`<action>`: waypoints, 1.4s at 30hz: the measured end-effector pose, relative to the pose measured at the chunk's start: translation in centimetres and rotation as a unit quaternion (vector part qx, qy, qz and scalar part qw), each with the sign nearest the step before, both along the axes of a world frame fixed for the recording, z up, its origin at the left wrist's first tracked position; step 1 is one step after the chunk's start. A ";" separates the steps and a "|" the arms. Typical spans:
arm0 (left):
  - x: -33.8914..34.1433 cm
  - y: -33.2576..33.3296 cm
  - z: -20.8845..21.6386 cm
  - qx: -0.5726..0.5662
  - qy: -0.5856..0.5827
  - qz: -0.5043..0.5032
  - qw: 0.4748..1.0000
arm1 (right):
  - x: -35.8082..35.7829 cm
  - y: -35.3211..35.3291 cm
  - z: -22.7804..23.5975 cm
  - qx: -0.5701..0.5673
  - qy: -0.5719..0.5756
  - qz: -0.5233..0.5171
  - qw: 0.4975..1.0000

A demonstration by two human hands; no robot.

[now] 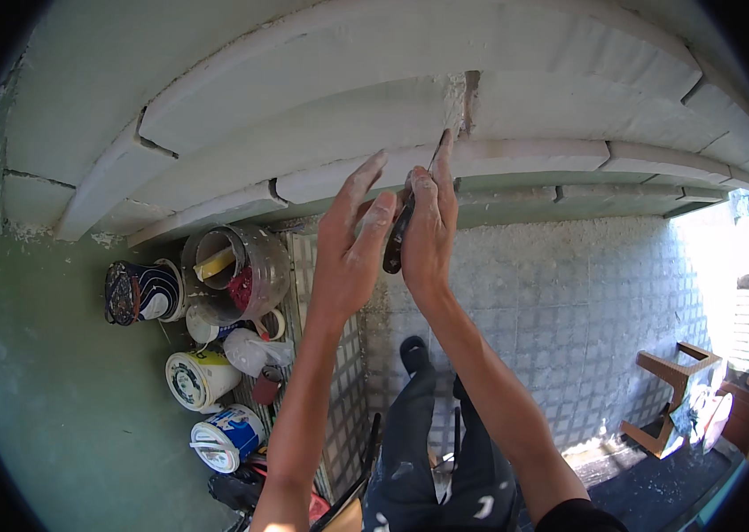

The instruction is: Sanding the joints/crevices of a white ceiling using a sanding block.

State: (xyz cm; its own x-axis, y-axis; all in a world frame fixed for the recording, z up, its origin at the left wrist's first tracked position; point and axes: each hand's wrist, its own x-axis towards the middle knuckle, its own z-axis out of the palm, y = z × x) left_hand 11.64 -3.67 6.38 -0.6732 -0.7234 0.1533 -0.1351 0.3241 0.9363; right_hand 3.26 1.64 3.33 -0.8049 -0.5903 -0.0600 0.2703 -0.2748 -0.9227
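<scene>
My right hand is wrapped round the black handle of a putty knife. Its thin dark blade appears nearly edge-on and points up along my index finger. Close beside it on the left, my left hand is raised with fingers stretched and thumb apart, holding nothing I can see. Whitish paste or dust coats the fingers of both hands. Just beyond the fingertips, a white moulding runs across the wall. Above it shows a dark vertical gap with rough white filler along its left side.
To the lower left stand a large clear tub, a dark patterned bag and several paint buckets. Tiled floor lies far below, with a brown stool at right. My legs show beneath my arms.
</scene>
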 end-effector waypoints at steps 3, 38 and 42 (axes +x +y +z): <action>-1.9 -0.4 0.0 0.087 0.024 -0.079 0.993 | 0.3 -0.7 -1.0 0.015 0.108 -0.023 0.994; -3.8 -12.7 1.6 0.141 -0.031 -0.304 0.941 | 2.4 -12.4 0.6 0.002 0.106 -0.356 0.929; -3.9 -13.0 1.2 0.115 -0.032 -0.301 0.946 | 2.2 -12.0 1.5 -0.043 0.032 -0.295 0.954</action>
State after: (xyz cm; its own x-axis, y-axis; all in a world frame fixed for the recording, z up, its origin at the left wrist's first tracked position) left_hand 7.77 -16.71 7.61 -0.9764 -0.2152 -0.0161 -0.0491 0.1487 0.9877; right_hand 5.48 -10.34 4.84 -0.9990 -0.0334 0.0281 -0.0106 -0.4381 -0.8988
